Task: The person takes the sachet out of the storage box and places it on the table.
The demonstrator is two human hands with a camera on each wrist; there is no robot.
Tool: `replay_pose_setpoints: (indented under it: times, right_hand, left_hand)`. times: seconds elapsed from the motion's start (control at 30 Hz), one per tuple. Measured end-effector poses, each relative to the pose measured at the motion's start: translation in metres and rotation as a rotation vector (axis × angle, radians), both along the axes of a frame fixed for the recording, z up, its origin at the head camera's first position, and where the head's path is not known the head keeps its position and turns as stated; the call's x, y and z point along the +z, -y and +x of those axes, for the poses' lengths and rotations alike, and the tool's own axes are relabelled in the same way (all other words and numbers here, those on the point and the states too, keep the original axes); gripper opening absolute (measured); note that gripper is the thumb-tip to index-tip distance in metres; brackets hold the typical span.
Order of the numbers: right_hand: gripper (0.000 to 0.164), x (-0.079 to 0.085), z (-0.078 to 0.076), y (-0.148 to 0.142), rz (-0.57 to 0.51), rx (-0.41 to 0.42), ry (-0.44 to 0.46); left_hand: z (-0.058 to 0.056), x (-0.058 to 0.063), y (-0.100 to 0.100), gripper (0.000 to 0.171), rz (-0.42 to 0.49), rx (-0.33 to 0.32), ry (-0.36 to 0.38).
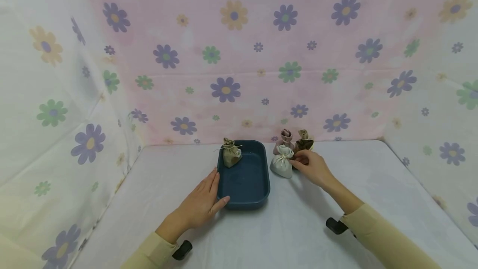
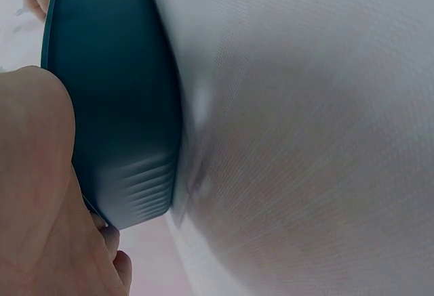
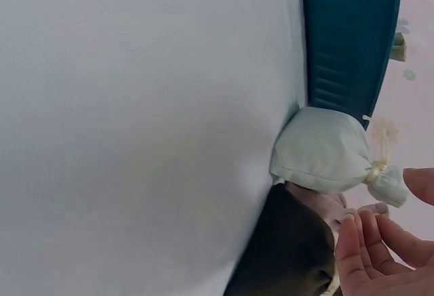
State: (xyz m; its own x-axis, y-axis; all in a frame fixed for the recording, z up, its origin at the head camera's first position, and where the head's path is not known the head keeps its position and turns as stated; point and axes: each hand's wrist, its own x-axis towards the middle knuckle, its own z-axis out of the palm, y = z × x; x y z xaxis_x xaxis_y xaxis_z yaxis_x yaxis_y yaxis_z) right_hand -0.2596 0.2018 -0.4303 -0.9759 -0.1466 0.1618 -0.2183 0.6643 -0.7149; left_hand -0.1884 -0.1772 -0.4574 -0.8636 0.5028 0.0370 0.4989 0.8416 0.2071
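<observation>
A dark blue rectangular bin [image 1: 246, 186] stands on the table, with an olive-brown drawstring pouch [image 1: 232, 157] inside its far left corner. My left hand [image 1: 199, 202] rests along the bin's left side and near corner, fingers extended. To the right of the bin sits a pale grey-white drawstring pouch [image 1: 281, 165], tied with a cream cord. My right hand [image 1: 313, 168] is beside that pouch's tied neck; in the right wrist view, thumb and fingers stand apart around the neck. Behind are a pinkish pouch [image 1: 285, 138] and a dark brown pouch [image 3: 288, 248], partly hidden.
A white cloth [image 1: 157, 177] covers the table. Flower-print fabric [image 1: 239, 65] hangs as a wall right behind the bin and pouches, with similar fabric on the left and right sides. Black straps with dark mounts [image 1: 183, 250] are on both wrists.
</observation>
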Motion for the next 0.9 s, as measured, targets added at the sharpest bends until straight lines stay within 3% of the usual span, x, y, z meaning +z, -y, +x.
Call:
replay_pose_setpoints:
  times: [0.4,0.9]
  right_hand:
    - [0.032,0.015,0.011,0.008,-0.024,0.079,-0.026]
    - [0.032,0.020,-0.003,0.051,-0.077,0.217,-0.021]
  left_hand:
    - [0.000,0.000,0.000,0.090,0.008,-0.002,-0.004]
    - [0.000,-0.002,-0.002,0.088,0.002,0.003,-0.013]
